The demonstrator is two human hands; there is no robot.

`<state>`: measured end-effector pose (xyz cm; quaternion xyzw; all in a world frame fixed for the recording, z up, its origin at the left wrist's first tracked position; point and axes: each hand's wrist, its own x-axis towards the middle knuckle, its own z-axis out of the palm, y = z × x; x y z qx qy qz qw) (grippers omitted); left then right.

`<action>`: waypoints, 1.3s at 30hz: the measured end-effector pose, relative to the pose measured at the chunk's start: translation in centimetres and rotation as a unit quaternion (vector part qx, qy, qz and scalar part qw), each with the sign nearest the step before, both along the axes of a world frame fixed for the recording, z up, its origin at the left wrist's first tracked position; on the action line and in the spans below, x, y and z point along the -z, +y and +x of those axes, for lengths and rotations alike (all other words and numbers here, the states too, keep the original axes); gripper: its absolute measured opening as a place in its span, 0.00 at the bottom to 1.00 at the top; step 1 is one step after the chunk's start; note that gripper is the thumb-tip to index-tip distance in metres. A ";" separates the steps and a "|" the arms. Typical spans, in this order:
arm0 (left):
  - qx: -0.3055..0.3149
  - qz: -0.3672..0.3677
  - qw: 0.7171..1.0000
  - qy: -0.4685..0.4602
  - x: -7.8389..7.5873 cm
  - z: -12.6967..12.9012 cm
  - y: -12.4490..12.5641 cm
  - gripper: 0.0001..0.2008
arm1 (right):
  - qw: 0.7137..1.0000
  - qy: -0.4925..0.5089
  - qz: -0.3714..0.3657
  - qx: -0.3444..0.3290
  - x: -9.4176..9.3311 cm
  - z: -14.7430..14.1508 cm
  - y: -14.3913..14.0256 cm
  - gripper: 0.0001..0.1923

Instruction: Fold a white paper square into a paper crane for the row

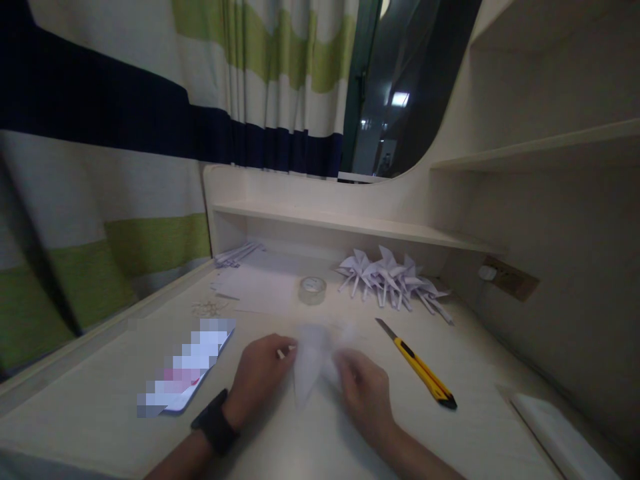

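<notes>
Left hand (pixel 260 377) & right hand (pixel 365 393) both pinch blurred white folded paper piece (pixel 310 363), fingers closed on it; yellow utility knife (pixel 417 365) nearby, no legible writing.

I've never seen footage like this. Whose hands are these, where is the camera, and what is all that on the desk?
There is no machine here: a person wears a camera on the head, looking down at their own two hands. The left hand, with a dark wristband, and the right hand together hold a folded piece of white paper, blurred by motion. On the pale desk lie a yellow utility knife, a roll of clear tape, a pile of folded paper pinwheels, flat white sheets and a phone. Striped curtains hang behind.
</notes>
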<state>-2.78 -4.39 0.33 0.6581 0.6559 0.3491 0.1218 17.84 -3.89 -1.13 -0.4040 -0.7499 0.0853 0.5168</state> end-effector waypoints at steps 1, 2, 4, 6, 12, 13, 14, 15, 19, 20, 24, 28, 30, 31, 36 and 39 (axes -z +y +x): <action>0.004 0.003 1.000 0.017 -0.2 0.4 0.0 0.14 | 1.000 -0.001 0.000 0.001 0.0 0.0 0.0 0.10; 0.010 0.001 1.000 0.029 -0.3 0.7 -0.1 0.14 | 1.000 -0.003 0.001 0.002 0.0 0.0 0.1 0.10; 0.030 -0.010 0.999 0.033 -0.5 1.3 -0.1 0.15 | 1.000 -0.008 0.004 0.004 0.0 0.1 0.1 0.10; 0.053 -0.010 0.999 0.006 -0.5 1.7 0.1 0.15 | 1.000 -0.013 0.007 0.008 0.1 0.1 0.3 0.10; 0.039 -0.031 0.970 -0.237 1.3 3.0 2.1 0.13 | 0.998 -0.028 0.047 0.016 0.3 0.4 0.9 0.10; 0.027 -0.051 0.952 -0.301 1.6 3.3 2.5 0.14 | 0.998 -0.032 0.058 0.014 0.4 0.5 1.1 0.10; 0.017 -0.067 0.928 -0.365 1.7 3.6 2.8 0.14 | 0.997 -0.037 0.068 0.013 0.5 0.6 1.2 0.10; 0.012 -0.073 0.902 -0.425 1.7 3.9 3.0 0.13 | 0.996 -0.042 0.076 0.011 0.6 0.6 1.3 0.10; 0.004 -0.055 0.811 -0.582 1.1 5.0 3.6 0.14 | 0.993 -0.058 0.102 0.007 0.6 0.9 1.5 0.09; 0.003 -0.048 0.796 -0.603 0.9 5.3 3.6 0.14 | 0.992 -0.060 0.109 0.008 0.6 1.0 1.6 0.09; 0.002 -0.012 0.757 -0.653 0.1 6.2 3.7 0.14 | 0.988 -0.055 0.145 0.024 0.0 1.0 1.8 0.08; 0.045 0.013 0.732 -0.680 -0.7 6.9 3.4 0.18 | 0.985 -0.023 0.168 0.032 -0.8 1.3 1.8 0.07; 0.064 0.017 0.726 -0.684 -1.2 7.3 3.3 0.19 | 0.982 -0.006 0.185 0.030 -1.2 1.6 1.8 0.07; 0.079 0.021 0.723 -0.686 -1.3 7.5 3.3 0.21 | 0.979 -0.001 0.200 0.028 -1.4 1.8 1.8 0.07; 0.141 0.027 0.759 -0.635 -1.6 8.2 3.1 0.19 | 0.962 -0.002 0.272 0.038 -2.0 2.6 1.9 0.11; 0.130 0.020 0.819 -0.558 -1.8 8.0 2.7 0.16 | 0.956 -0.014 0.289 0.045 -2.1 2.9 1.8 0.12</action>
